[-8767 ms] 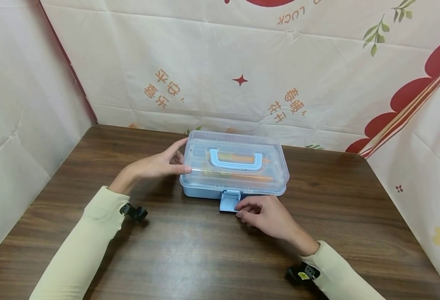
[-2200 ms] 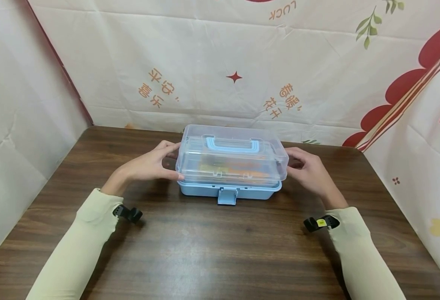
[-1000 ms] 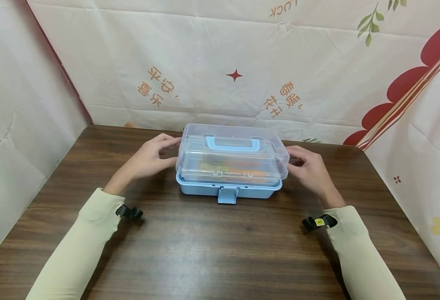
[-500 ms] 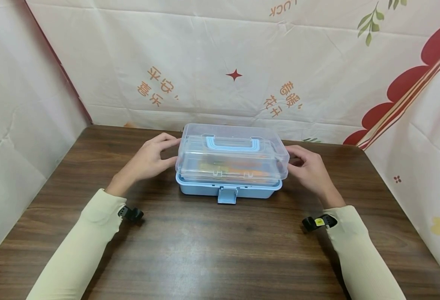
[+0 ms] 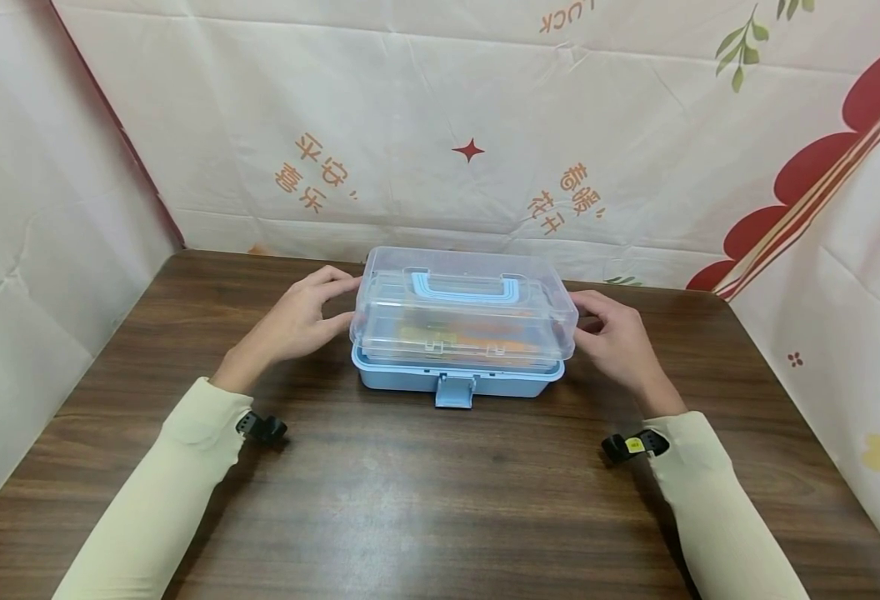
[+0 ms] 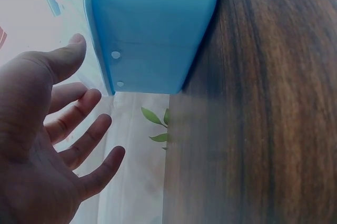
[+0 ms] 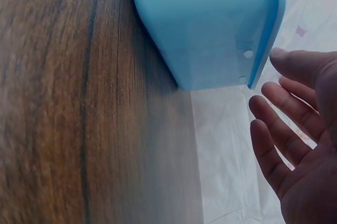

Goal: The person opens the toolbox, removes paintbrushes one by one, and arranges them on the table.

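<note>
A light blue plastic storage box (image 5: 410, 379) stands on the wooden table, its front latch (image 5: 455, 392) hanging down. Its clear lid (image 5: 395, 329), with a blue carry handle (image 5: 466, 293), sits raised at the front above the base rim. Yellow and orange things (image 5: 485, 340) show blurred through the lid. At the lid's left side my left hand (image 5: 301, 317) rests its thumb and fingertips. My right hand (image 5: 616, 337) touches the opposite side likewise. Both wrist views show loosely spread fingers (image 6: 87, 142) beside the box's end wall (image 7: 210, 29).
The brown wood-grain table (image 5: 410, 500) extends in front of the box. Close behind it hangs a white printed cloth (image 5: 410, 100), with more cloth (image 5: 845, 333) along both sides. A black wrist camera (image 5: 263, 427) is strapped at each cuff.
The right hand has left the latch for the lid's right side, and the lid's front has risen off the base. My left thumb slid back from the front corner. The last second shows hardly any motion.
</note>
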Demonstrator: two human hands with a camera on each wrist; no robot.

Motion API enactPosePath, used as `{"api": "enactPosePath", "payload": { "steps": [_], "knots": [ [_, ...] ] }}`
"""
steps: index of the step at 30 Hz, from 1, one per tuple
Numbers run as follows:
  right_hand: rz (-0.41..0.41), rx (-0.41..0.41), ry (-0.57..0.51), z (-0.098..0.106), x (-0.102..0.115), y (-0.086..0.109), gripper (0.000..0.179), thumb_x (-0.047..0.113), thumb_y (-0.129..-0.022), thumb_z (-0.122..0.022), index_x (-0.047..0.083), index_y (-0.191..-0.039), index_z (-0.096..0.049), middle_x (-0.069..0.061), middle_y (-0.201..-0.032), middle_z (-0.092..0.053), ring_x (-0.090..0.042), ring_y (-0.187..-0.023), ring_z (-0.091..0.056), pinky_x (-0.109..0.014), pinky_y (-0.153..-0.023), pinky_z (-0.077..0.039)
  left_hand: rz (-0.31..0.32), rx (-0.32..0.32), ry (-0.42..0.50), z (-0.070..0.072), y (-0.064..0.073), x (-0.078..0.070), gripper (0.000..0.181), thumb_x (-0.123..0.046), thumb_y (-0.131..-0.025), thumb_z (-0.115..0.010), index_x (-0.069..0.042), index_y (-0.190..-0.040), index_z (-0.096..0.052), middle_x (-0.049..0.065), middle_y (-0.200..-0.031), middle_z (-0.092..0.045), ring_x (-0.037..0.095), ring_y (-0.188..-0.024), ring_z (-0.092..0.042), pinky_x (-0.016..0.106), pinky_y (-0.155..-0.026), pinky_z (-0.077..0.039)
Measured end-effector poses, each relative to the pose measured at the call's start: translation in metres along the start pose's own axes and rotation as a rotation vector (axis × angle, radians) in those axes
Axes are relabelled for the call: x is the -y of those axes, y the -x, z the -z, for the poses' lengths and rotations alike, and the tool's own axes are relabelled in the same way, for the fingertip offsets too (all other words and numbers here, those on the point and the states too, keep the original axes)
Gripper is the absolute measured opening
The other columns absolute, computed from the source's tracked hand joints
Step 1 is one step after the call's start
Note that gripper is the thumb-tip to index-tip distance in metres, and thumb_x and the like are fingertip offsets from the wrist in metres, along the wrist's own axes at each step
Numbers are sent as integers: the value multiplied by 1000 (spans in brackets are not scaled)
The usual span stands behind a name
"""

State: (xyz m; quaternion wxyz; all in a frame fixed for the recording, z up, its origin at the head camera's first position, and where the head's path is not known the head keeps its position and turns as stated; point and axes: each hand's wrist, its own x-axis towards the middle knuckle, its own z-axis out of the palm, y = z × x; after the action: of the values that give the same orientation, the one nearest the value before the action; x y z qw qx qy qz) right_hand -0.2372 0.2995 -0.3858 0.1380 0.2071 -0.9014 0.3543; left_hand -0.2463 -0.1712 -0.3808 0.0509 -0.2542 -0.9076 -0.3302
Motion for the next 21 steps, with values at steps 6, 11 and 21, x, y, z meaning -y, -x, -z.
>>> {"api": "enactPosePath", "payload": {
  "steps": [6, 11, 21],
  "knots": [
    [10, -10, 17, -2, 0, 0, 34, 4, -101, -80, 5, -135, -77, -13, -132, -74, -23, -98, -65, -13, -82, -49, 13, 5, 4, 0, 0, 0, 59, -16, -103, -79, 1, -156, -59, 16, -142, -61, 37, -134, -58, 58, -114, -45],
    [-1, -15, 34, -2, -1, -1, 32, 3, -101, -79, 4, -134, -77, -11, -134, -74, -25, -102, -67, -12, -83, -49, 10, 7, 10, 1, 0, 0, 58, -16, -104, -79, 2, -155, -59, 16, -142, -61, 37, -134, -58, 58, -114, -46],
    [-10, -22, 22, -3, -1, -2, 32, 5, -103, -77, 5, -135, -77, -9, -134, -74, -23, -106, -67, -11, -85, -50, 17, -1, 32, 1, -2, 0, 55, -18, -106, -76, 3, -155, -60, 17, -141, -62, 37, -134, -58, 58, -114, -45]
  ]
}}
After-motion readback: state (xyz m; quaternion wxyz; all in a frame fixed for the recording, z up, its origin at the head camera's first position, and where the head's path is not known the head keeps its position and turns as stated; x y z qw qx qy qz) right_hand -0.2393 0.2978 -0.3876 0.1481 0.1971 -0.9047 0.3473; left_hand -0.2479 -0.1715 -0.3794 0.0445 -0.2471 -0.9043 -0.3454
